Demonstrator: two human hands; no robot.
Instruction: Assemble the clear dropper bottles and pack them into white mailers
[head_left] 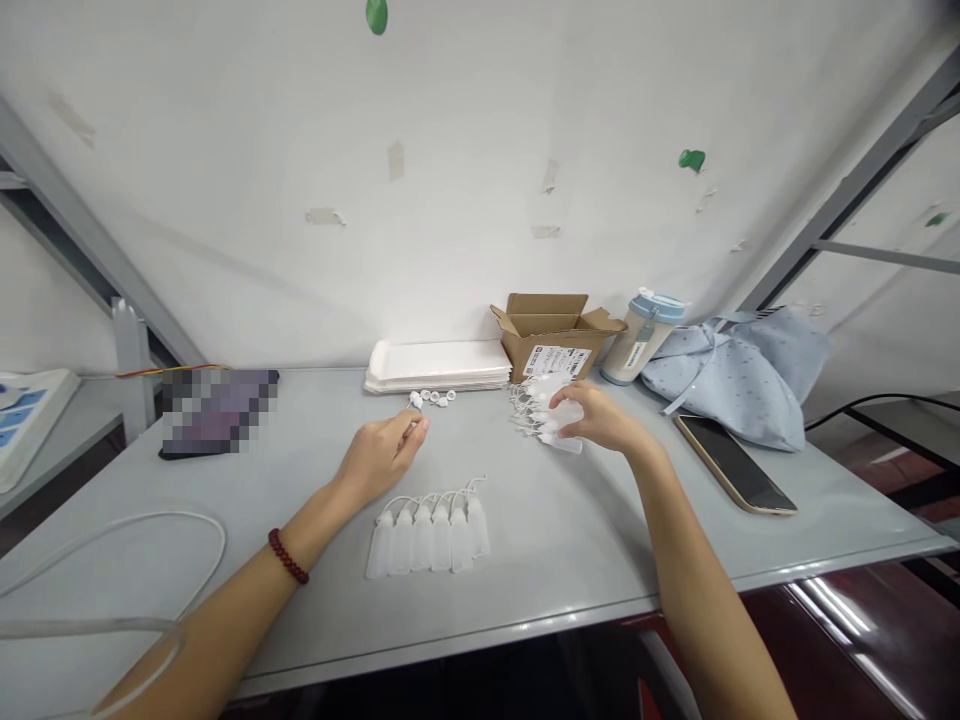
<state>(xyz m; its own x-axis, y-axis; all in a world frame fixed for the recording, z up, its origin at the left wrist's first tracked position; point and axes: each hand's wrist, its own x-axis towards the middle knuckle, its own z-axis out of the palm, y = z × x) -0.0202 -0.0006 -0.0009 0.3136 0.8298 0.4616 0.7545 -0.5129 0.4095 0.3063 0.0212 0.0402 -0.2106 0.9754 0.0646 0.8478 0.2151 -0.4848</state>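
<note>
My left hand [384,452] is closed in a pinch beside a few small white round pieces [442,402] at the back of the table. One of these pieces is right at its fingertips; what lies between the fingers is hidden. Over at the pile of translucent white tags with looped cords [541,405], my right hand [592,415] has thumb and forefinger apart around the tags' ends. Nearer the front edge, several similar white tags [427,540] lie side by side in a row, their cord loops pointing away from me.
At the back stand a stack of white envelopes [442,365], an open cardboard box [555,340] and a blue-lidded cup [641,335]. A light blue cloth bag [742,380] and a phone [735,465] lie right. On the left are a blurred-out dark object [217,410] and a white cable [217,530].
</note>
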